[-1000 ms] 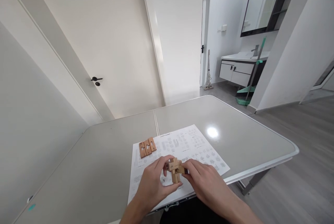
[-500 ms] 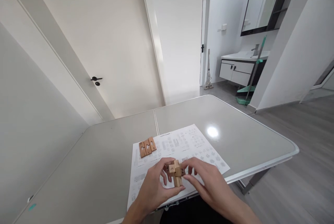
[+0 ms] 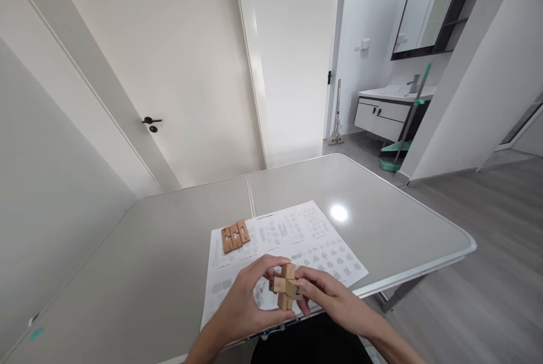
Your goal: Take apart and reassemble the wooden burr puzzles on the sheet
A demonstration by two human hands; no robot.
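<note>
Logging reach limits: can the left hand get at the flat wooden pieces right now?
Probably not without letting go: the left hand is gripping the wooden block assembly. Otherwise the way looks free; the flat wooden pieces lie on the paper sheet beyond it, with nothing visible between.

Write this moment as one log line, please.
left hand: holding wooden block assembly | right hand: holding its end marked 2 | nearby: three flat wooden pieces on printed sheet | beneath: grey table
</note>
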